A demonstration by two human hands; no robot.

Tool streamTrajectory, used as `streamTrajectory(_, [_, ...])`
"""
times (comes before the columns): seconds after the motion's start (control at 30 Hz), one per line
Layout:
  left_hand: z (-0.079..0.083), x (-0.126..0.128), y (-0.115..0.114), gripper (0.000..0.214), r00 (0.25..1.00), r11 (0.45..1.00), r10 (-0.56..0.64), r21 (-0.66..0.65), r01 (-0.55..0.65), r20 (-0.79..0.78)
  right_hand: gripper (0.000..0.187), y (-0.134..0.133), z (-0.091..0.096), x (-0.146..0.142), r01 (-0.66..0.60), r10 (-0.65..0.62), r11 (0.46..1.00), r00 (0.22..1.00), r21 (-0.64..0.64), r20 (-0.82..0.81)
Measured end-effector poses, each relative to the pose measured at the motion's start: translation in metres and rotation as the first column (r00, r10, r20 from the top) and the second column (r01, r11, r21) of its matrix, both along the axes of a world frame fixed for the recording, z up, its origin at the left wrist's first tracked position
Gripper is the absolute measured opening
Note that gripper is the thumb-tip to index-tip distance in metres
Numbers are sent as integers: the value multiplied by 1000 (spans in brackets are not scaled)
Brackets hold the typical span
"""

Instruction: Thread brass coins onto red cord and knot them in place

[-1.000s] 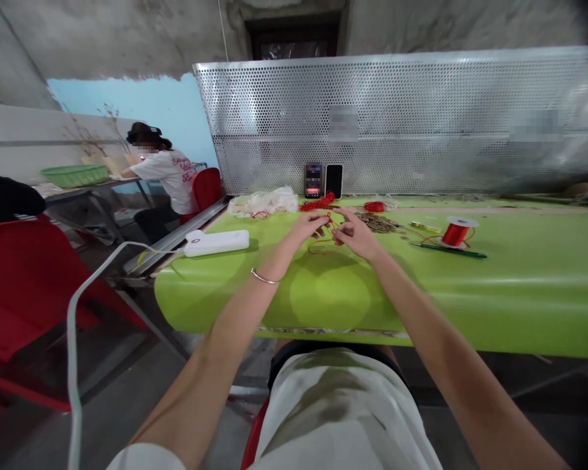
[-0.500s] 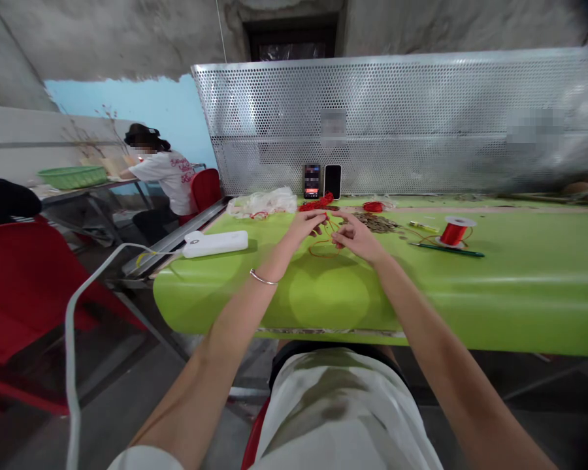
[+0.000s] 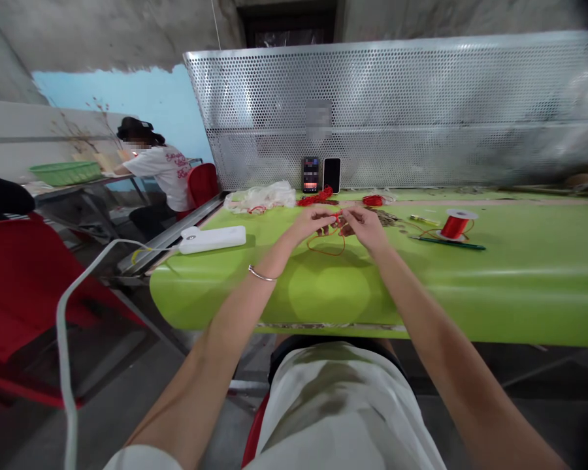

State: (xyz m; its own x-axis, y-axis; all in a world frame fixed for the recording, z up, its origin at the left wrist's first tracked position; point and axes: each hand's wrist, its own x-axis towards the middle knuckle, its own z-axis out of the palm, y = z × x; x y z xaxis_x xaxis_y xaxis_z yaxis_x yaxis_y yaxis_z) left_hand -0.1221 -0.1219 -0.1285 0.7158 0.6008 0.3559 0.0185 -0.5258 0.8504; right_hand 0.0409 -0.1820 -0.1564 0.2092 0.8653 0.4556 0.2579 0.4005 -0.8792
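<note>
Above the green tabletop [image 3: 333, 294], my left hand [image 3: 315, 222] and my right hand [image 3: 364, 226] meet fingertip to fingertip. Both pinch a thin red cord [image 3: 327, 253], whose loop hangs below them onto the table. A small red knot or bunch shows between the fingertips, too small to make out. Just behind my right hand lies a pile of small brown coin-like discs [image 3: 386, 217], partly hidden by it. Bundles of red cord [image 3: 318, 196] lie beyond my hands.
To the right stand a spool of red thread [image 3: 454, 226], a dark green pen [image 3: 448, 243] and a yellow tool [image 3: 424, 220]. Left are a white power bank [image 3: 213, 239] with a cable and a plastic bag [image 3: 262, 198]. Two phones [image 3: 331, 176] lean on the perforated metal panel [image 3: 396, 111]. A co-worker [image 3: 159, 170] sits left.
My right hand has moved left and up, and its fingertips now meet those of my left hand at the cord. The cord's loop hangs wider. The view has shifted slightly.
</note>
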Motion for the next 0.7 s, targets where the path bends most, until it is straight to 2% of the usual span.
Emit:
streamTrajectory(0.17, [0,-1,0,21,998,998,-62,17,62,-26,52,-2,2,1,79,-81,995,996,58,32])
streamTrajectory(0.3, [-1,0,1,28,994,996,-86,14,87,-69,52,-4,1,0,120,-132,988,983,96,129])
streamTrajectory(0.43, [-1,0,0,39,996,997,-83,2,83,-34,50,-5,0,-1,117,-138,986,972,116,189])
streamTrajectory(0.57, [-1,0,-1,35,996,997,-69,41,71,-49,46,-5,0,-2,115,-134,987,972,110,193])
streamTrajectory(0.7, [0,0,0,30,1000,999,-29,15,30,-3,45,-8,1,-3,123,-138,986,981,111,139])
